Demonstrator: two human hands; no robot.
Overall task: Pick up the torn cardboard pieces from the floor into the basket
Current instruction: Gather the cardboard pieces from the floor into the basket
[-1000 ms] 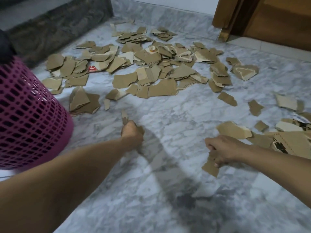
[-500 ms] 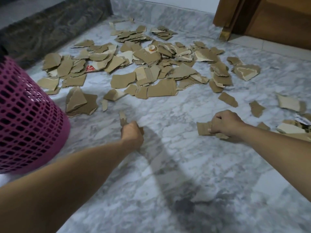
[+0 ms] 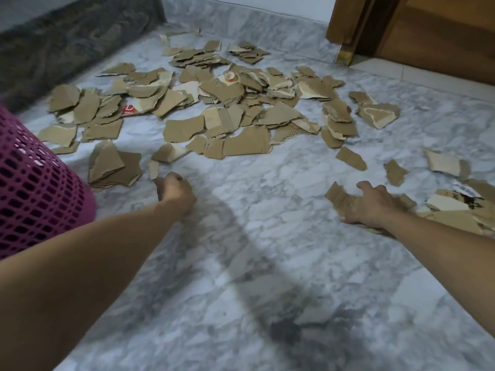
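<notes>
At the far left edge, around 9 o'clock, stands a pink lattice-walled plastic basket (image 3: 32, 188). Just right of it, a small stack of torn cardboard pieces (image 3: 115, 166) lies flat on the grey-veined marble floor (image 3: 267, 263), its pointed top piece aiming toward 12 o'clock.

The left hand (image 3: 174, 191) reaches out from the lower left, its fingers curled in tight like a fist beside a small cardboard sliver (image 3: 153, 169) whose long axis runs toward 12 o'clock; whether the fingers hold anything cannot be told.

Across the middle, toward 12 o'clock, a wide scatter of brown cardboard scraps (image 3: 214, 108) covers the floor. One scrap (image 3: 130, 109) shows a red printed patch with white lettering too small to read. A small roll of tape (image 3: 231, 76) sits among them.

At about 3 o'clock, the right hand (image 3: 375, 204) lies spread with fingers loosely bent, pressing down on a heap of cardboard pieces (image 3: 341, 198); one piece juts out toward 10 o'clock. More scraps, one with dark print (image 3: 466, 196) that cannot be read, lie beyond. A wooden door frame (image 3: 348, 28) stands at 1 o'clock.
</notes>
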